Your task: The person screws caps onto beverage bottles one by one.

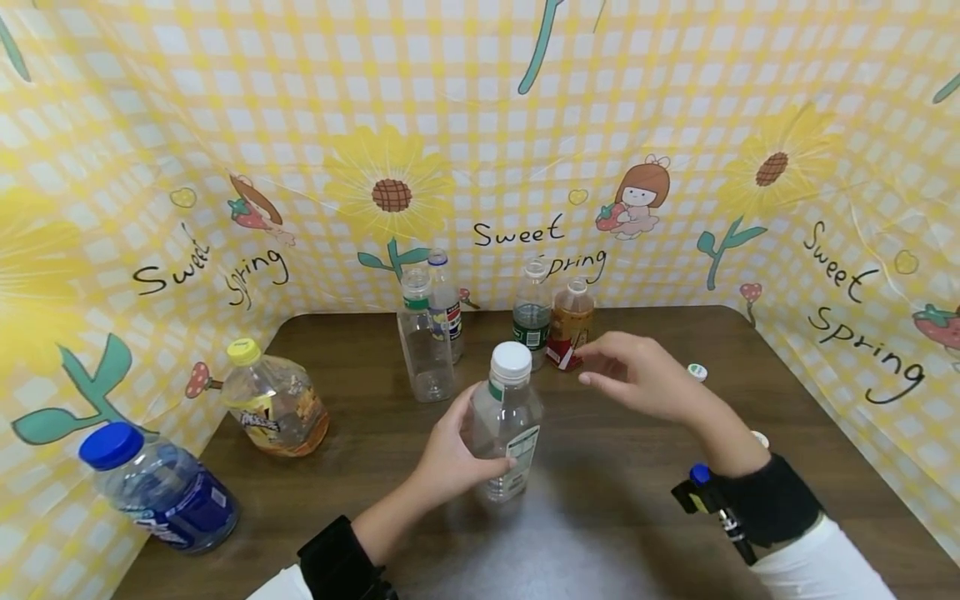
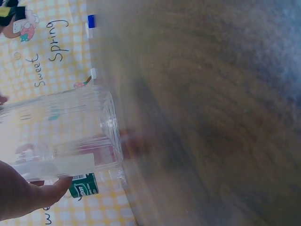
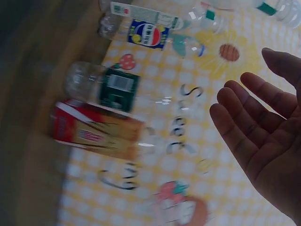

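My left hand (image 1: 457, 458) grips a clear plastic bottle (image 1: 517, 421) round its body, the thumb across a pale label. A white cap (image 1: 512, 361) sits on the bottle's neck. In the left wrist view, the bottle (image 2: 61, 127) lies sideways across the picture because of the camera's angle; I cannot tell whether its base touches the table. My right hand (image 1: 637, 375) is in the air to the right of the bottle, holding nothing. Its fingers (image 3: 235, 125) are spread and loosely bent in the right wrist view.
Behind stand capless bottles: a clear one (image 1: 427, 358), one with a blue neck ring (image 1: 452, 321), a green-labelled one (image 1: 532, 317) and a red-brown one (image 1: 573, 321). At left are a yellow-capped bottle (image 1: 277, 400) and a blue-capped one (image 1: 172, 500). Loose caps (image 1: 697, 372) lie at right.
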Tool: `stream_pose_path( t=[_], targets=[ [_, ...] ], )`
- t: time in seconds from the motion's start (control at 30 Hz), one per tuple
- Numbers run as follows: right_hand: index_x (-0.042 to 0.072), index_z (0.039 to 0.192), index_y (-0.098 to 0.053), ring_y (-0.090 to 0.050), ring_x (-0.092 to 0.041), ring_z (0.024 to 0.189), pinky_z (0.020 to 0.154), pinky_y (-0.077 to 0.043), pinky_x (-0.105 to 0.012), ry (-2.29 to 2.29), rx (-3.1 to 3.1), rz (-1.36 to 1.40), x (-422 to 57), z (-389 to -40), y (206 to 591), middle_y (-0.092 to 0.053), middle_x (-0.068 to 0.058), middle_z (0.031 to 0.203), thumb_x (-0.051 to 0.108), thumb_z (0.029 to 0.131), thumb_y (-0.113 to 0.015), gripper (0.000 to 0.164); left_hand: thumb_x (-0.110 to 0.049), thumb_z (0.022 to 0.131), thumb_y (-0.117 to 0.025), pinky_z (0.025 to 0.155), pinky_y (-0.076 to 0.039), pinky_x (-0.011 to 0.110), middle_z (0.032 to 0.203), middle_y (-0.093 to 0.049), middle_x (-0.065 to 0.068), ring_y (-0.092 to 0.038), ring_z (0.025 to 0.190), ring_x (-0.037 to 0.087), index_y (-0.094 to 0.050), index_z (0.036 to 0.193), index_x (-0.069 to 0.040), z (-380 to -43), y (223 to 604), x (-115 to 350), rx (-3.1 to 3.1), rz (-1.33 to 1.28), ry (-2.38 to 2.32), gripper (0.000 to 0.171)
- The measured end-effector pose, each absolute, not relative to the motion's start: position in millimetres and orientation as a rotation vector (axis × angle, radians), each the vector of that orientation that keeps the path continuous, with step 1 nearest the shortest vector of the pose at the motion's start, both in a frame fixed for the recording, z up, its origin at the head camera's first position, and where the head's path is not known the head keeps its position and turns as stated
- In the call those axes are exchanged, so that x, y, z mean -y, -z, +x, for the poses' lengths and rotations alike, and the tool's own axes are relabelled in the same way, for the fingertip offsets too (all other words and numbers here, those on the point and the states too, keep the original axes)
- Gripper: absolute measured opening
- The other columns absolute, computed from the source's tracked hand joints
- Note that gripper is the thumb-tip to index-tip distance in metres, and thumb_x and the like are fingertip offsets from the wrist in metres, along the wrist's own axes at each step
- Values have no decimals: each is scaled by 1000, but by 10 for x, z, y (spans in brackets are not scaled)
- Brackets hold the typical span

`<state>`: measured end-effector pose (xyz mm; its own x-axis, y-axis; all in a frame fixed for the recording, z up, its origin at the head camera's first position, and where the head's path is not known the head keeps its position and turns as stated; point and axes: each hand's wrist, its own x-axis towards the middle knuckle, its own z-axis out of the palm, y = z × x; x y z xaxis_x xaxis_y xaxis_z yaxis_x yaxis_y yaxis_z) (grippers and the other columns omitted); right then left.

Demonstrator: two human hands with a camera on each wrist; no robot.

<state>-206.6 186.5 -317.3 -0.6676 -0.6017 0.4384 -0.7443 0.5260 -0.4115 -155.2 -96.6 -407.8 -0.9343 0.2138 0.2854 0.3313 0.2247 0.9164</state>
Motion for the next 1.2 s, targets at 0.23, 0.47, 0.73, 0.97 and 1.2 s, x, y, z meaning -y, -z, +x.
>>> stream_pose_path(
  t=[0.23,0.47,0.73,0.97,1.2],
  targets=[
    [2,109,-69,-62,-10,76,66,-55,-35,-1038,2560,970,-1917,-2010,3775,-67,-3,96,6,85,-74,25,-7,63,-90,95,-47,46,129,-58,5,-56,114,23,-42,143,-12,-1547,4065,977,2382,-532,1818,93],
    [3,110,-69,-64,-14,80,69,-55,-32,-1116,2641,849,-1906,-1952,4153,-67,-5,99,11,84,-77,28,-9,64,-90,97,-45,47,129,-57,6,-55,116,24,-42,143,-12,-1549,4042,982,2397,-522,1823,92],
    [2,109,-69,-64,-18,83,73,-56,-36,-1200,2688,728,-1920,-1842,4390,-67,-10,101,14,85,-76,28,-6,62,-90,96,-45,47,127,-59,8,-57,113,24,-42,143,-10,-1530,4056,983,2380,-515,1848,94],
    [0,109,-68,-65,-20,83,71,-56,-32,-1243,2698,674,-1938,-1762,4512,-67,-11,102,14,86,-76,28,-5,62,-91,95,-46,45,125,-60,8,-58,111,23,-42,143,-11,-1514,4086,1007,2343,-515,1862,95],
    [1,109,-69,-65,-18,83,72,-56,-32,-1247,2699,665,-1924,-1761,4509,-67,-11,103,14,85,-76,28,-7,62,-91,92,-47,46,123,-61,9,-58,108,25,-43,143,-10,-1469,4108,1096,2338,-404,1830,95]
  ],
)
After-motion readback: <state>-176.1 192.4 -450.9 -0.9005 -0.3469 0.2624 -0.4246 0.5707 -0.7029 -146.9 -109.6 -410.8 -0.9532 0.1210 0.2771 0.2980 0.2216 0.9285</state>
